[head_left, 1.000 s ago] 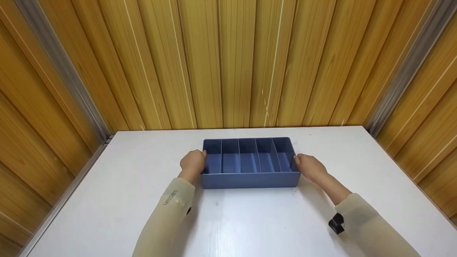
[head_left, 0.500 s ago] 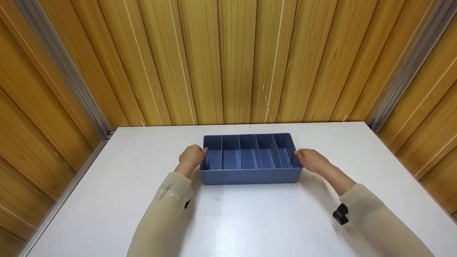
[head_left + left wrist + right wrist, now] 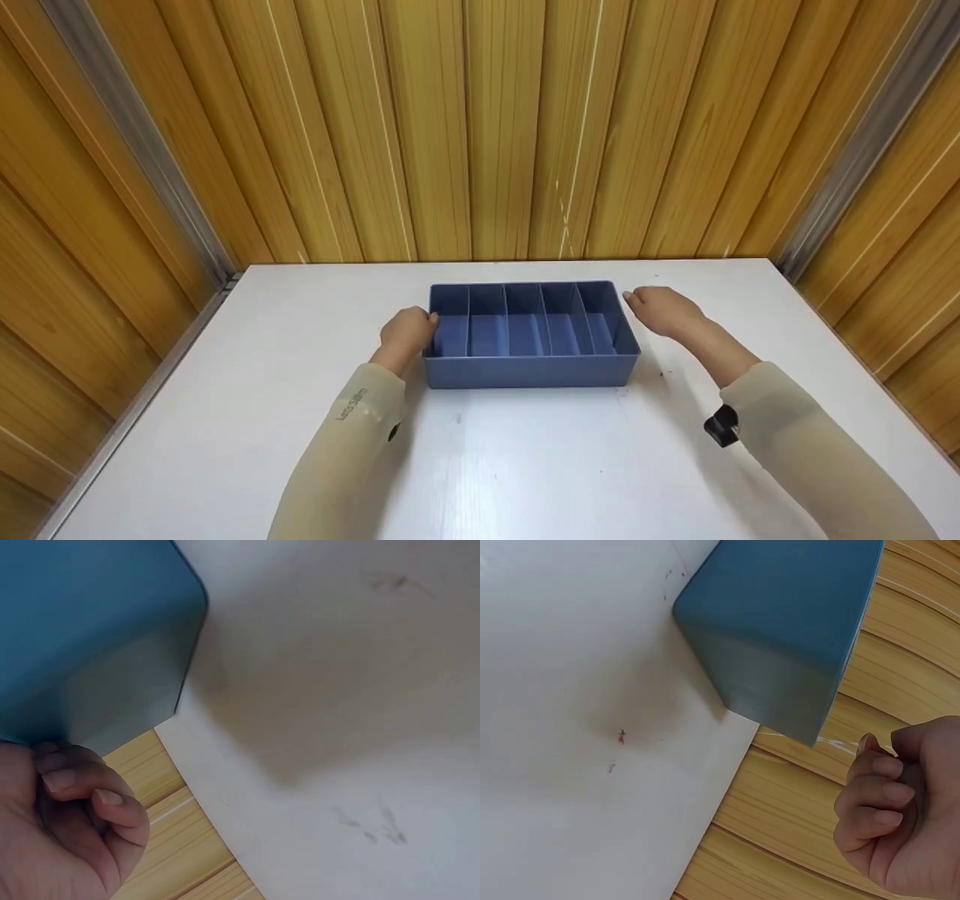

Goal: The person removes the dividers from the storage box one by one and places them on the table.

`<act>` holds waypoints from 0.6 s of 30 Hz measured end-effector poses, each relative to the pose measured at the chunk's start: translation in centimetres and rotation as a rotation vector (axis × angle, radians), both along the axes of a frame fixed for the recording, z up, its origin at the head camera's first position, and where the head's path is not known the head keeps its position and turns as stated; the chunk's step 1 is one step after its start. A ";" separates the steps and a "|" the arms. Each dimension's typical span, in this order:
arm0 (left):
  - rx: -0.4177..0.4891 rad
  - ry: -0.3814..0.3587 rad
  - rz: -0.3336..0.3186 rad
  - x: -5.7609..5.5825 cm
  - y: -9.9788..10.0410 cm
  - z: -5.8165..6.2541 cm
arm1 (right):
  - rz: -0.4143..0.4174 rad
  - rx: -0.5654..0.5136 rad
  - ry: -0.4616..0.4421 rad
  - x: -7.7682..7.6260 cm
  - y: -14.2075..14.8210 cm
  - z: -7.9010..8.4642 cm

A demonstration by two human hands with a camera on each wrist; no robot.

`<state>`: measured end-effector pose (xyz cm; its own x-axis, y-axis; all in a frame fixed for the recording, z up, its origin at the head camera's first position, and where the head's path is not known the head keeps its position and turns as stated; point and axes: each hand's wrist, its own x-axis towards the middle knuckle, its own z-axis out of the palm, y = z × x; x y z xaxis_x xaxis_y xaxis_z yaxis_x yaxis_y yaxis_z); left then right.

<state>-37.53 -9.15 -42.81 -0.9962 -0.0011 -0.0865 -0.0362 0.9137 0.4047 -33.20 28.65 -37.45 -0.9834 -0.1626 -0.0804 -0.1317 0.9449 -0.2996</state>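
A blue plastic divider box (image 3: 531,371) with several side-by-side compartments sits on the white table. My left hand (image 3: 407,334) holds its left end wall, the thumb over the rim and the fingers outside. In the left wrist view those fingers (image 3: 105,802) curl beneath the rim against the box wall (image 3: 120,690). Apart from the box, my right hand (image 3: 664,309) hovers just beyond its right rim. The right wrist view shows that hand's fingers (image 3: 874,799) loosely curled with nothing in them, a gap away from the box's end wall (image 3: 769,675).
The white table (image 3: 525,465) reaches back to a wood-patterned panel wall (image 3: 495,135). Similar panels and metal posts (image 3: 862,142) stand at both sides. Small dark marks dot the tabletop near the box. A black clip-like piece (image 3: 722,426) is at the right sleeve.
My right hand has let go of the box's right end and moved up and slightly away from it. The left hand keeps its hold, and the box has hardly moved.
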 end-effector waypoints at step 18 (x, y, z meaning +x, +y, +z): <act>-0.063 0.006 0.002 0.3 0.4 0.1 | 0.117 0.045 -0.066 -1.9 -4.0 -0.7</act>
<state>-37.22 -8.79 -42.68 -0.9968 -0.0085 -0.0799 -0.0358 0.9373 0.3467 -35.10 24.63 -38.16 -0.9503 -0.2707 -0.1539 -0.2232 0.9368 -0.2692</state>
